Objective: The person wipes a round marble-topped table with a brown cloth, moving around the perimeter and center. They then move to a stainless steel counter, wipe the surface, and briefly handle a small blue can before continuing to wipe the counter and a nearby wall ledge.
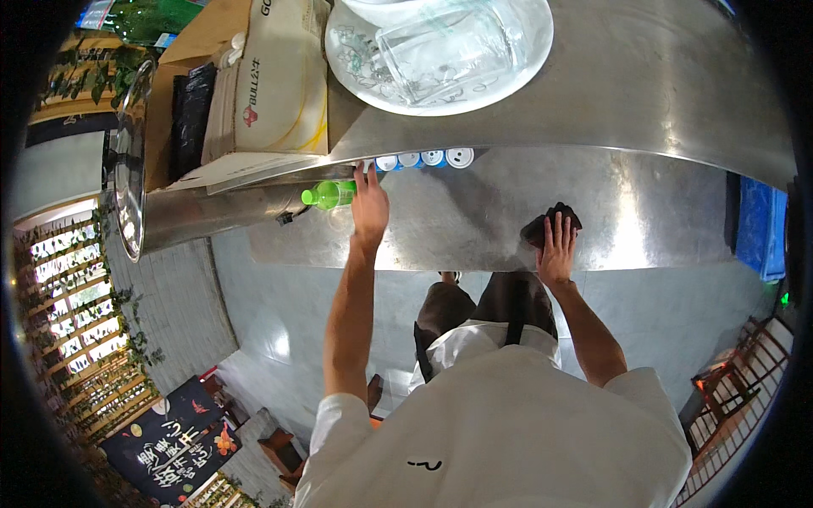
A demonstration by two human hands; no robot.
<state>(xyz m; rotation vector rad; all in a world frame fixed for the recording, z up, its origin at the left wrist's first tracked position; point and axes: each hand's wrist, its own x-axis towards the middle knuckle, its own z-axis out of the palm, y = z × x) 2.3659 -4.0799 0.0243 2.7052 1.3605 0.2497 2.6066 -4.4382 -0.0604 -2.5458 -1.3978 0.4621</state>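
Note:
My left hand (369,209) reaches over the lower steel counter (483,235), two fingers pointing at the row of blue-and-white cans (432,158) by the upper shelf's edge. A small green plastic bottle (328,195) with a light green cap lies or leans beside this hand, its far end hidden at the fingers. Whether the fingers grip a can or the bottle is not clear. Farther right, my right hand (556,247) presses on a crumpled dark cloth (535,232) near the counter's front edge, its fingers laid over the cloth.
Above the counter runs a raised steel shelf (603,82). It bears a white oval plate (356,82) with a clear plastic-wrapped container (454,54), and an open cardboard box (279,95). A blue crate (761,228) stands at the right end. Wooden chairs (730,387) are behind on the right.

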